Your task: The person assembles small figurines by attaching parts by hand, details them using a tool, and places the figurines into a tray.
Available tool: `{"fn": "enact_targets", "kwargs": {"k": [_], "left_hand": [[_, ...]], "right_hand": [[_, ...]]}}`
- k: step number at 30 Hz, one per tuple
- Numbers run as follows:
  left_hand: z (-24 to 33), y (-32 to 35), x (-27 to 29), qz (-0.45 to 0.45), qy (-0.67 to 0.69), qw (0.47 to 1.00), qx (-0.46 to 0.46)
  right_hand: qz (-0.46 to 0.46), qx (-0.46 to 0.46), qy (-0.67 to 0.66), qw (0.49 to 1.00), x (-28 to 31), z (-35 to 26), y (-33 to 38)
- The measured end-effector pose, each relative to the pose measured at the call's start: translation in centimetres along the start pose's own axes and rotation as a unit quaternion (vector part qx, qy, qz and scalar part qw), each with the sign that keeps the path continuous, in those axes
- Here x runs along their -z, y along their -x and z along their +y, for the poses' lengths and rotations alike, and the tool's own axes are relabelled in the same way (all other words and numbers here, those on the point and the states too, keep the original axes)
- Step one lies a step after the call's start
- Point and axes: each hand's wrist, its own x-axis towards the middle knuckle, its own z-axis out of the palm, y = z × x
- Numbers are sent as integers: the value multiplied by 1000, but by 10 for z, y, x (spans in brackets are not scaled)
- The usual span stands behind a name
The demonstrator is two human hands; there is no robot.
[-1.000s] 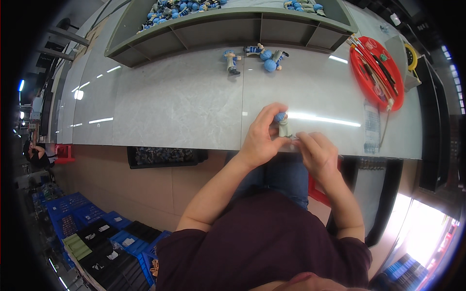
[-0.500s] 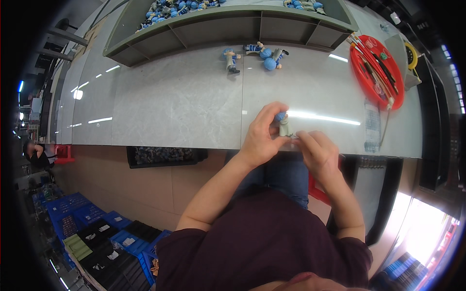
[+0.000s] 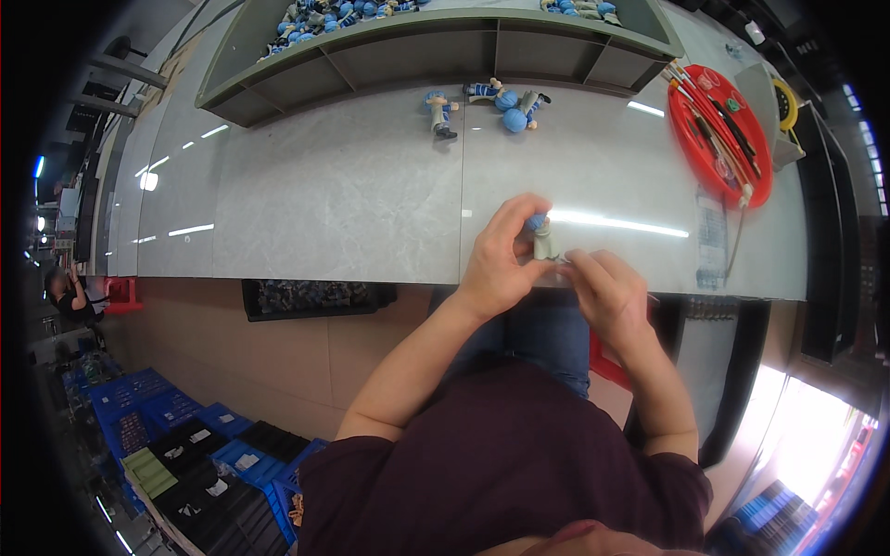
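My left hand [image 3: 503, 259] is closed around a small figurine [image 3: 543, 243] with a blue head and a pale grey body, held just above the table's near edge. Against the figurine's lower end, my right hand [image 3: 609, 289] has its fingertips pinched together; whatever they grip is too small to make out. Farther off on the table lie more figurines: a blue-capped one [image 3: 439, 115], one in blue and white [image 3: 484, 91], and another [image 3: 527, 111] beside it with a round blue head.
A grey-green divided tray [image 3: 408, 67] spans the far side, with many blue-headed figurines inside. At the right sits a red oval tray [image 3: 687, 148] of brushes, near a yellow tape roll [image 3: 786, 107]. A dark bin [image 3: 320, 298] stands below the table edge. Another person [image 3: 74, 296] is far left.
My hands and the figurine stay in almost the same place. At the far left, the other person's arm has shifted.
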Motion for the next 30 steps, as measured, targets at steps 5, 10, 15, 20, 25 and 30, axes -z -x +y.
{"fn": "enact_targets", "kwargs": {"k": [5,10,15,20,25,30], "left_hand": [[-1,0,0,3,-8,1000,-5],[0,0,0,6,-8,1000,-10],[-1,1,-1,9,-8,1000,-9],[-2,0,0,10,-18,1000,-12],[-1,0,-1,9,-8,1000,-16],[-1,0,0,11,-11,1000,-12]], "right_hand": [[-12,-11,-11,1000,1,-1,0],[-18,-25,-8,1000,0,-1,1],[-15,-22,-10,1000,0,-1,1],[-22,-21,-8,999,0,-1,0],[-15,-30,-15,999,-1,-1,1],[-19,-21,-8,1000,1,-2,0]]}}
